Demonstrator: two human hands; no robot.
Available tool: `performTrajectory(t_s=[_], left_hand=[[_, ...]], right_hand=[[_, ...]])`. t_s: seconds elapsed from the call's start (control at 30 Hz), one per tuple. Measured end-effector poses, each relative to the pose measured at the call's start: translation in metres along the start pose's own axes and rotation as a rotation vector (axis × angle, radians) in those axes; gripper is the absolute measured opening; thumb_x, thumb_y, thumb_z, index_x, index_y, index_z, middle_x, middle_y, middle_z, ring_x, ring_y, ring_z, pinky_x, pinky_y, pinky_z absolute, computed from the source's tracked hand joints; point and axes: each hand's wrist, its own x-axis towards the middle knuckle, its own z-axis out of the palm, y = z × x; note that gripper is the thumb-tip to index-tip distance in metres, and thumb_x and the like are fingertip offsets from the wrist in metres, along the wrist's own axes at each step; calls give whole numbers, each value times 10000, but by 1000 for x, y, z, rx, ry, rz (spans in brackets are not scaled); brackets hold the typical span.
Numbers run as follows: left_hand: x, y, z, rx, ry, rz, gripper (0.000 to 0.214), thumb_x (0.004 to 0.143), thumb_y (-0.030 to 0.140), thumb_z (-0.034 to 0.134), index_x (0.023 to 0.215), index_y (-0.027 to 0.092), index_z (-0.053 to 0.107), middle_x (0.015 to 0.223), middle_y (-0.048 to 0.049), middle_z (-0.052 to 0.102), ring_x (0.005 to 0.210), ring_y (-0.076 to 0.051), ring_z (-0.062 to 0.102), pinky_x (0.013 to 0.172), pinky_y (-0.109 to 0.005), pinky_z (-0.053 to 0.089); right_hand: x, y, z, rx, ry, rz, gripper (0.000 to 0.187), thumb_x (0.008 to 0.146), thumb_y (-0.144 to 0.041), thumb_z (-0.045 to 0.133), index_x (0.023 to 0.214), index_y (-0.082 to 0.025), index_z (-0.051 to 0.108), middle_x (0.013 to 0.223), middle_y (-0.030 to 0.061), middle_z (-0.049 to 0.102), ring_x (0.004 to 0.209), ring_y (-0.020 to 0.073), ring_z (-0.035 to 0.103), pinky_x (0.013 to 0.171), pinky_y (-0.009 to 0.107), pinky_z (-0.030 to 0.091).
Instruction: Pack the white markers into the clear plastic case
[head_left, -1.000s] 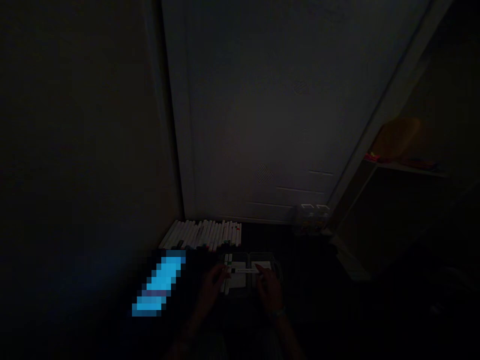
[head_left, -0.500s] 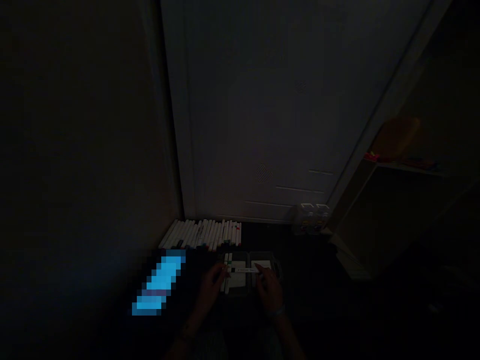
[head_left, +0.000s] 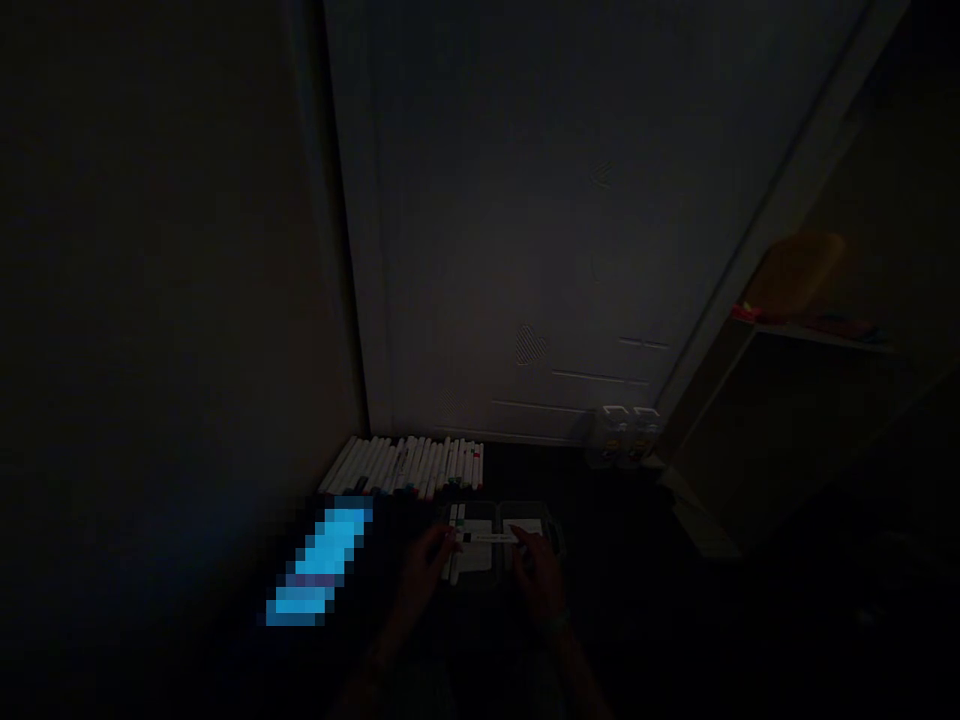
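A white marker (head_left: 491,538) lies level between my hands, over an open plastic case (head_left: 489,580). The fingers of my left hand (head_left: 427,555) close on its left end, near a dark band. My right hand (head_left: 537,562) pinches the other end. Inside the case's left half, two more white markers (head_left: 454,572) lie side by side, partly behind my left fingers. Pale sheets or inserts show in both halves of the case. The scene is very dark, so fine detail is lost.
A row of several white markers (head_left: 405,466) lies along the wall at the back left. A blurred bright blue screen (head_left: 322,560) is on the left. Two clear containers with handles (head_left: 624,438) stand at the back right. A shelf unit (head_left: 810,335) rises on the right.
Almost nothing differs. Both hands keep the marker in the same place over the case, and the view has shifted very slightly.
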Motion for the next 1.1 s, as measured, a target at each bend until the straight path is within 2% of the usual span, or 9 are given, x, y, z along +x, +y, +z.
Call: performTrajectory(t_s=[0.43, 0.67, 0.8, 1.0, 1.1], left_hand=[[0, 0, 1, -17, -5, 8, 321, 790, 463, 476, 804, 181, 629, 796, -29, 677, 796, -190, 616, 755, -282, 465], [1, 4, 1, -26, 11, -35, 338, 733, 494, 525, 804, 182, 634, 784, -31, 684, 800, -203, 625, 734, -294, 488], [0, 6, 0, -28, 8, -33, 335, 704, 483, 558, 834, 189, 650, 864, -42, 692, 856, -215, 621, 764, -313, 490], [1, -4, 1, -23, 21, -38, 345, 694, 478, 573, 866, 197, 673, 932, -57, 695, 946, -236, 604, 868, -358, 450], [1, -7, 1, -24, 17, -40, 351, 702, 480, 568, 876, 194, 671, 941, -59, 693, 942, -234, 604, 870, -360, 449]], right_hand=[[0, 1, -1, 5, -14, 9, 353, 861, -179, 413, 1189, -242, 526, 1033, 55, 607, 963, 172, 567, 839, 317, 469], [1, 1, -1, 1, -13, 1, 350, 862, -183, 415, 1191, -240, 522, 1013, 53, 609, 950, 171, 568, 834, 316, 469], [1, 3, 0, -16, 9, -21, 345, 861, -189, 420, 1183, -244, 531, 1012, 55, 615, 947, 176, 574, 823, 318, 475], [0, 1, 0, 8, -6, 13, 344, 870, -200, 415, 1192, -244, 525, 1035, 61, 604, 969, 181, 563, 842, 321, 466], [0, 1, 0, -1, -7, 26, 353, 876, -203, 407, 1210, -242, 513, 1026, 62, 606, 967, 183, 562, 839, 323, 467]])
